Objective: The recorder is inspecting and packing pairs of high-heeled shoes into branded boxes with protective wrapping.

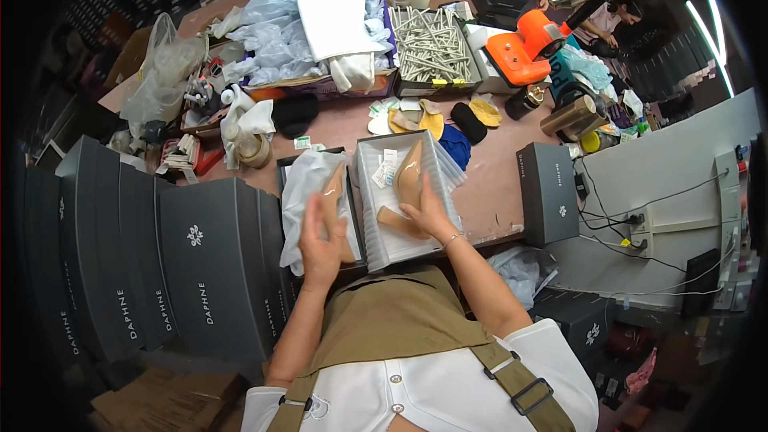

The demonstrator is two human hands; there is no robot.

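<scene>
Two open shoe boxes lie side by side in front of me on the brown worktable. In the right box (370, 224) rests a beige high-heeled shoe (409, 176), and my right hand (428, 212) lies on its heel end, gripping it. My left hand (320, 236) holds a second beige shoe (333, 192) over the left box (281, 172), with white tissue paper (308, 176) spread under it. Small white paper tags sit in the right box beside the shoe.
Dark grey shoe boxes (200, 264) are stacked at my left, and one more (548, 192) stands at the right. Farther back are plastic bags, white cloth, a tray of metal rods (428, 44), insoles, an orange tool (524, 48) and another person (612, 16).
</scene>
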